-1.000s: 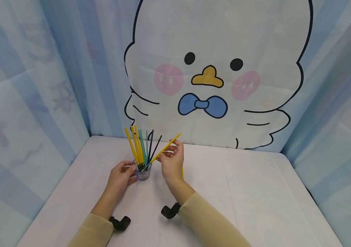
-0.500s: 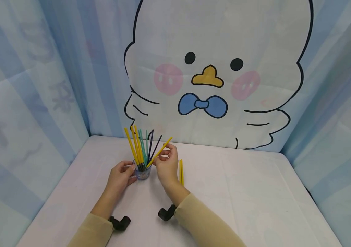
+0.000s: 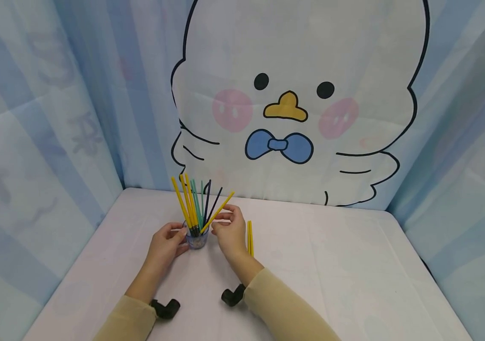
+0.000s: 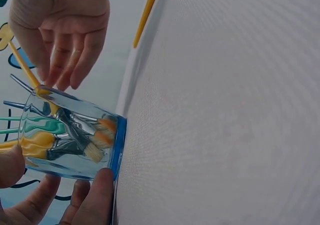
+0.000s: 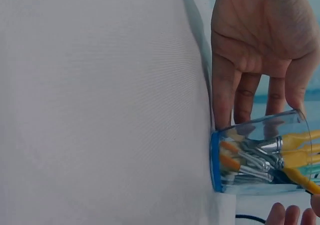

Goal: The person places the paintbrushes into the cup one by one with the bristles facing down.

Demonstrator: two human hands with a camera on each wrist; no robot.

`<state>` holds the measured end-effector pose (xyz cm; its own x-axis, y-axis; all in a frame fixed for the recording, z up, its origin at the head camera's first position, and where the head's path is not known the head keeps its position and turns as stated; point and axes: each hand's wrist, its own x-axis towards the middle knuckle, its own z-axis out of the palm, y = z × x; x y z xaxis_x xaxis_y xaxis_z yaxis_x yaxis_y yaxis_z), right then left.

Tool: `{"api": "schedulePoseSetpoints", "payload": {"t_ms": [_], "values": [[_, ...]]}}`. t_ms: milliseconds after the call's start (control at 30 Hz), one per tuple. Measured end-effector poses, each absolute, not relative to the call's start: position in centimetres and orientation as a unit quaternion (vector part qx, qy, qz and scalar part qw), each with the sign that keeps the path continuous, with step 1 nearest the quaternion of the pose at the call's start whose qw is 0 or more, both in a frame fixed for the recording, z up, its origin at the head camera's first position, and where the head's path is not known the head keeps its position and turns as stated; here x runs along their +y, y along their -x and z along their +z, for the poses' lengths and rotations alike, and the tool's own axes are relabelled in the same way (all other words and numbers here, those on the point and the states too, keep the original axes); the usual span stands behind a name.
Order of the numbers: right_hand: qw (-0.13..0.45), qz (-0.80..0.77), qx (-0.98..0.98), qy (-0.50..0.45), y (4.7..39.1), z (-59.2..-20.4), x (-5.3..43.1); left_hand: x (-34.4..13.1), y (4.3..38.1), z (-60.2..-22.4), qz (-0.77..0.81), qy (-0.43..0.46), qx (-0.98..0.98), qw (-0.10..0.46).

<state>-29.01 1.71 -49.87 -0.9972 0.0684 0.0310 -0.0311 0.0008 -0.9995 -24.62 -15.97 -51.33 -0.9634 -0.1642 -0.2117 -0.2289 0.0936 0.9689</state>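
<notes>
A clear cup with a blue base (image 3: 197,241) stands on the table, holding several paintbrushes (image 5: 265,157), bristles down, with yellow, green and dark blue handles. My left hand (image 3: 166,242) grips the cup from the left, its thumb near the rim and its fingers around the side. One yellow paintbrush (image 3: 224,203) leans to the right in the cup. Close beside that handle, my right hand (image 3: 230,234) has loosely bent fingers and holds nothing. In the left wrist view the right hand's fingers (image 4: 62,60) hang just off the cup's side.
Two yellow sticks like brush handles (image 3: 250,237) lie on the white table (image 3: 332,265) to the right of my right hand, partly hidden by the forearm. Behind the table hangs a cloth backdrop (image 3: 289,180) with a cartoon bird. Black wrist-camera mounts (image 3: 166,309) jut from both sleeves.
My right hand has moved left and lowered the yellow paintbrush into the cup, then let go of it. The two yellow sticks came into fuller view. The left hand has stayed on the cup.
</notes>
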Motion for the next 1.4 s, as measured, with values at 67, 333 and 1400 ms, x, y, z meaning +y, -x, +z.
{"api": "schedulePoseSetpoints", "payload": {"t_ms": [67,333,1400], "values": [[0.033,0.708,-0.705,0.019,28.9,-50.1,2.1,-16.0,24.6,-51.3,0.659,0.135,0.739,0.026],[0.034,0.718,-0.695,0.017,28.6,-49.9,3.7,-15.9,24.6,-51.2,0.661,0.132,0.738,0.029],[-0.006,0.617,-0.784,0.067,28.5,-50.1,11.8,-15.6,24.7,-51.2,0.649,0.15,0.745,0.029]]}}
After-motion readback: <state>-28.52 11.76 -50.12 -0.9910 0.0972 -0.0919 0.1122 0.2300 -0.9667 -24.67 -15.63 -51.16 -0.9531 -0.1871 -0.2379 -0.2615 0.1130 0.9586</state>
